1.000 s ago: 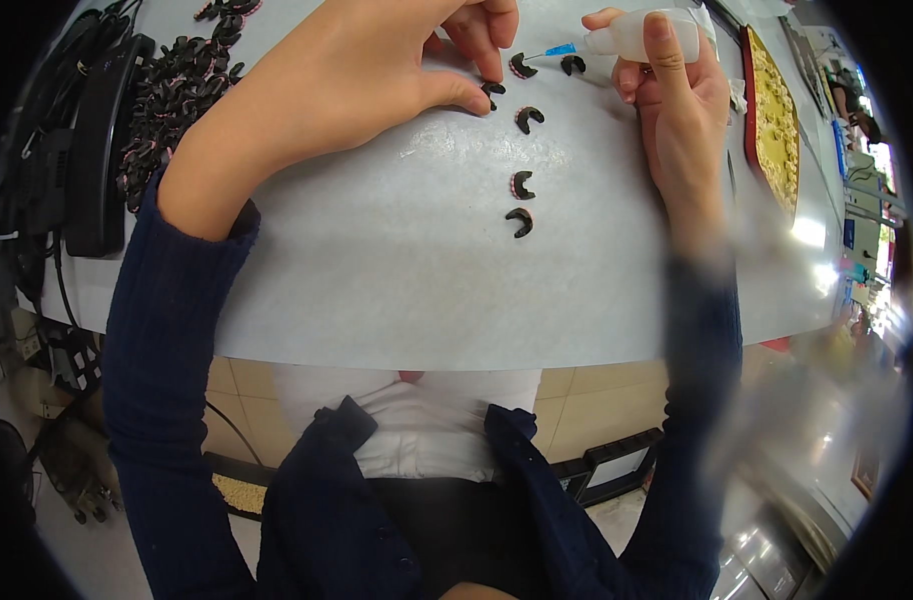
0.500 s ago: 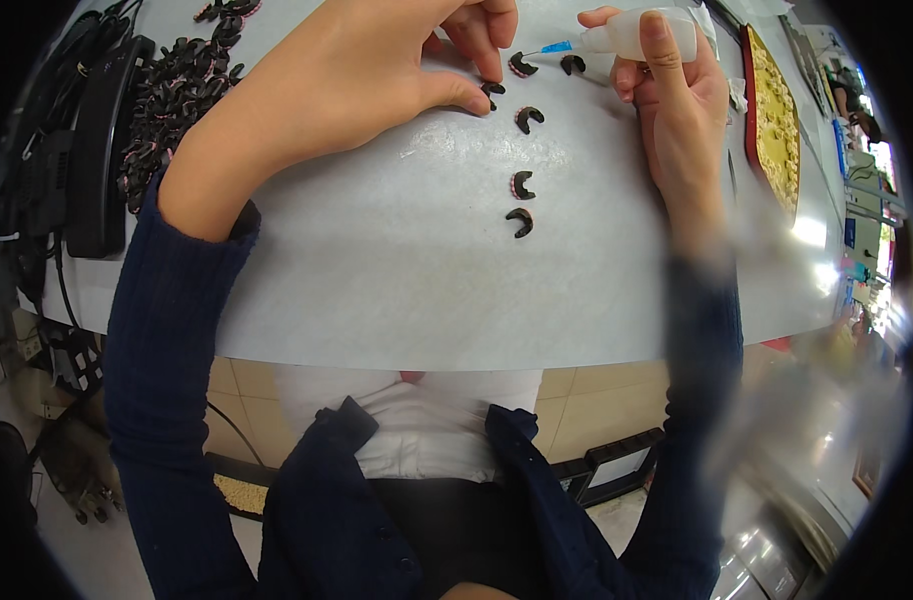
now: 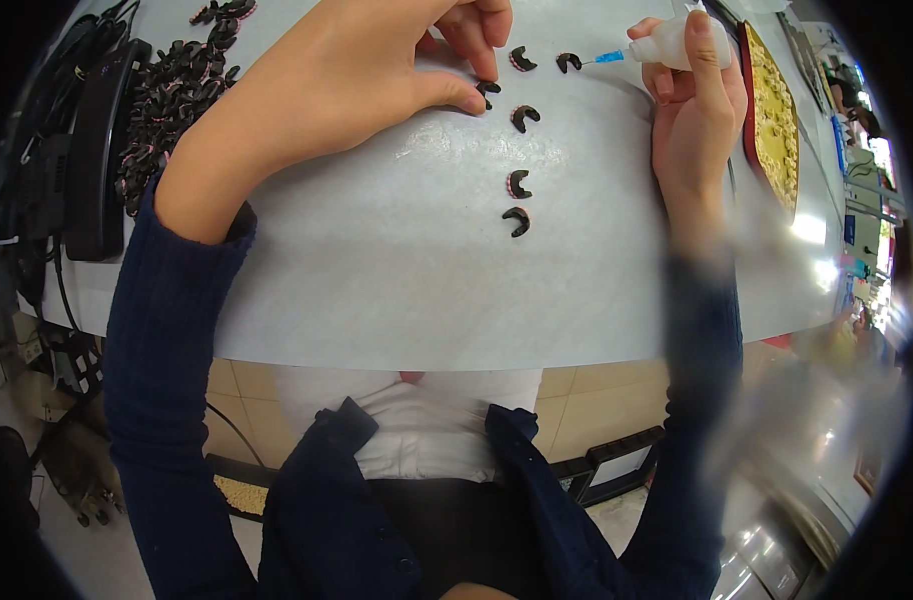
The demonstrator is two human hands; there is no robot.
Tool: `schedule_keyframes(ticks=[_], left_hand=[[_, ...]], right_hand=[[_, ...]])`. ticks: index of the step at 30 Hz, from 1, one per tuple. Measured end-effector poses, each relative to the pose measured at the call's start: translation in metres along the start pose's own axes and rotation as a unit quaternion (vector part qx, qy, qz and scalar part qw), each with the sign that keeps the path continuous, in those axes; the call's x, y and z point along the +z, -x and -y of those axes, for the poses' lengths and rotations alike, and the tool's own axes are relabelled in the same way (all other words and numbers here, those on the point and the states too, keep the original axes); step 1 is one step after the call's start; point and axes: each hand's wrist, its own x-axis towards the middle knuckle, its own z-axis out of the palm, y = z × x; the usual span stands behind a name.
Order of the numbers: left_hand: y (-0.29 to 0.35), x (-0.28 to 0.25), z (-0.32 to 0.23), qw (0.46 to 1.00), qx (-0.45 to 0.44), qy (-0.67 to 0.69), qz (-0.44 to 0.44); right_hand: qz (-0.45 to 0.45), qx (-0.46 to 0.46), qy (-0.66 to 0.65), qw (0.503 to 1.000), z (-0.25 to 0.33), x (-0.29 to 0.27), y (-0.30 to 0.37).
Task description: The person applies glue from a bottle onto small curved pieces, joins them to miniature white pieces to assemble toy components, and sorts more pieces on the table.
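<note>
one wide fisheye view from the head; downward; close above the hands [image 3: 699, 125] and table [image 3: 417, 290]

The left hand [image 3: 417, 62] pinches a black arch [image 3: 490, 88] while the right hand [image 3: 704, 115] points a blue-tipped bottle [image 3: 669, 46] at another arch [image 3: 565, 60].

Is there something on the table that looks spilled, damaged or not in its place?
Nothing clearly stands out. The black curved pieces face different ways, without visible damage. Shiny spots on the table near the left hand may be only glare.
</note>
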Motion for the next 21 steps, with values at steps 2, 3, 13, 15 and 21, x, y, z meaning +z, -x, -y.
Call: schedule_keyframes(ticks=[2,3,13,15,21], left_hand=[[-0.0003,-0.0001,-0.0006,1.000,-0.007,-0.005,0.001],[-0.0006,0.0000,-0.0008,1.000,-0.013,-0.010,0.002],[0.0003,0.0002,-0.0009,1.000,-0.005,-0.003,0.000],[0.0005,-0.0001,-0.0012,1.000,-0.010,-0.010,-0.001],[0.0004,-0.0002,-0.0002,1.000,-0.006,-0.009,0.001]], right_hand=[[0.007,0.000,0.011,1.000,0.0003,0.0005,-0.0003],[0.014,0.001,0.023,1.000,0.0007,0.0003,-0.0004],[0.017,-0.005,0.042,0.999,-0.0035,0.0004,-0.0010],[0.022,-0.001,0.045,0.999,-0.0046,-0.0004,-0.0012],[0.030,0.007,0.046,0.998,-0.0010,0.0016,0.0010]])
